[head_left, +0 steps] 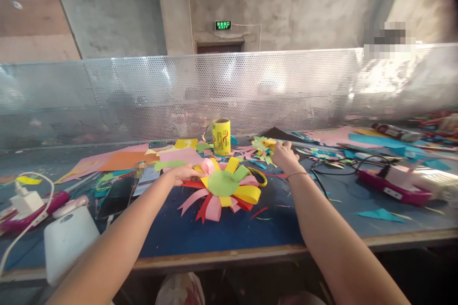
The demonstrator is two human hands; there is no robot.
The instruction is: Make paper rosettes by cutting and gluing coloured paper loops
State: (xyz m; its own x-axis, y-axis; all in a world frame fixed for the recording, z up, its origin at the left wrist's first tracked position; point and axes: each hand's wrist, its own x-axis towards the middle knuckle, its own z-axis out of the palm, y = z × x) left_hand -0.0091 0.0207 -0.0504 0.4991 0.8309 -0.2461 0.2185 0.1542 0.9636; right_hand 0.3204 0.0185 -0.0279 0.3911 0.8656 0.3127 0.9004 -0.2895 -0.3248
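Observation:
A paper flower with a round green centre and looped strips in pink, yellow and red lies flat on the blue table. My left hand is at its left edge, fingers closed on one of the strips. Farther back and to the right, my right hand is closed beside a small bunch of yellow and green paper pieces. What its fingertips grip is hidden. Just behind the flower stands a yellow tape roll on its end.
Coloured paper sheets and scraps cover the table's back. Left are a phone and a white device. A magenta power strip with black cables sits right. A perforated metal screen runs behind; the wooden table edge is in front.

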